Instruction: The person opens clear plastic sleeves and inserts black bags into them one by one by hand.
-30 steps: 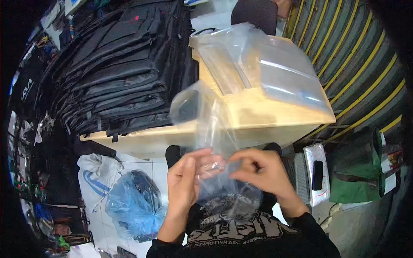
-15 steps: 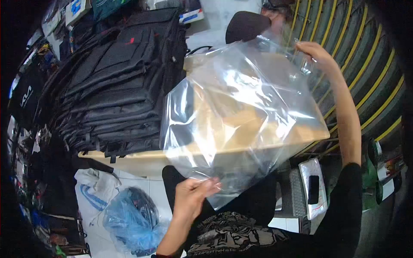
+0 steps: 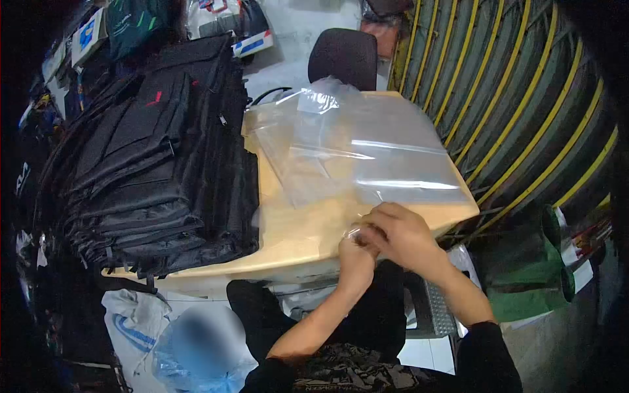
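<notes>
My left hand [image 3: 357, 265] is closed on the gathered edge of a clear plastic bag [image 3: 350, 232] over the table's front edge. Against it, my right hand [image 3: 406, 239] has its fingers bent and pressed at the same bunched plastic; its fingertips are partly blurred. Much of the held bag is too transparent to trace. Just beyond the hands, a stack of flat clear plastic bags [image 3: 406, 154] lies on the wooden table [image 3: 288, 239], with looser, crumpled plastic at its left.
Black fabric bags [image 3: 157, 170] are piled high on the table's left. A black chair back [image 3: 344, 59] stands behind it. Yellow-striped tyres [image 3: 498, 98] line the right. A green bag [image 3: 524, 268] and a blue plastic bag [image 3: 196, 354] are lower down.
The bag that was spread wide between my hands is now bunched. My right hand has come down from the upper right to my left hand, which has moved up and right.
</notes>
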Demonstrator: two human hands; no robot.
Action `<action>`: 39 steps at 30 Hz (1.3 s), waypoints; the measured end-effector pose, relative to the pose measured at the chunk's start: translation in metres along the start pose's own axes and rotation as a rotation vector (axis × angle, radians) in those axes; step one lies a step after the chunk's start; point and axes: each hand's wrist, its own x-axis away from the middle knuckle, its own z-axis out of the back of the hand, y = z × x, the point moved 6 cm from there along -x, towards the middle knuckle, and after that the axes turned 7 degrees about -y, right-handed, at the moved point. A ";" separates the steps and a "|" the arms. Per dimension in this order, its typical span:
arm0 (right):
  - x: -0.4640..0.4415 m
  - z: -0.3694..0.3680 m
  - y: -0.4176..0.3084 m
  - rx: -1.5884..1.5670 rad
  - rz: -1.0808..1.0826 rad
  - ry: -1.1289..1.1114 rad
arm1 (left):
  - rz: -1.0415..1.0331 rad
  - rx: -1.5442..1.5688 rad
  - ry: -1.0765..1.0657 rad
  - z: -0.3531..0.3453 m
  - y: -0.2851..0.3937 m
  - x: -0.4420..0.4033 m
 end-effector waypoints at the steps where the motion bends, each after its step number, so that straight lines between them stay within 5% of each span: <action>1: 0.001 -0.004 0.016 -0.028 -0.086 -0.013 | 0.029 -0.230 0.017 0.005 -0.004 0.002; 2: 0.001 -0.006 0.028 -0.056 -0.171 -0.023 | 0.033 -0.290 -0.128 0.000 0.000 0.007; 6: 0.004 0.014 0.048 -0.210 -0.245 0.382 | 0.186 0.199 0.049 0.008 0.010 0.034; 9: 0.009 0.029 0.041 -0.190 -0.214 0.618 | 0.604 0.140 0.078 0.037 0.005 0.064; 12: 0.007 0.020 0.014 -0.002 0.106 0.489 | 0.359 -1.478 -0.212 0.005 0.104 0.089; 15: 0.012 0.009 -0.002 -0.028 0.200 0.387 | -0.582 -1.676 -0.221 -0.046 0.161 0.099; 17: 0.014 0.009 -0.005 -0.063 0.214 0.364 | -0.955 -1.704 -0.405 -0.062 0.149 0.065; 19: 0.019 0.015 -0.008 -0.131 0.196 0.387 | -0.342 -1.869 -0.538 -0.045 0.107 0.014; 21: 0.029 0.017 -0.014 -0.199 0.154 0.405 | -0.622 -1.441 -0.536 -0.047 0.111 -0.008; 23: 0.039 0.015 -0.037 -0.357 0.185 0.368 | -0.443 -1.775 -0.335 -0.041 0.073 -0.079; 25: 0.048 0.015 -0.061 -0.411 0.278 0.355 | -0.157 -1.707 -0.160 -0.057 0.081 -0.124; 26: 0.055 0.017 -0.059 -0.432 0.213 0.345 | 0.161 -1.274 -0.291 -0.060 0.073 -0.152; 28: 0.071 0.016 -0.057 -0.485 0.072 0.341 | 0.393 -0.705 -0.502 -0.065 0.066 -0.179; 31: 0.096 0.004 -0.051 -0.610 0.019 0.235 | 0.508 0.594 -0.974 -0.070 0.067 -0.215; 33: 0.105 0.008 -0.045 -0.584 0.035 0.274 | 0.199 0.712 -0.344 -0.070 0.104 -0.181; 37: 0.121 0.015 -0.024 -0.534 -0.026 0.378 | -0.143 0.608 -0.355 -0.074 0.135 -0.150; 39: 0.141 0.011 -0.009 -0.403 -0.055 0.442 | -0.368 0.347 -0.107 -0.037 0.148 -0.177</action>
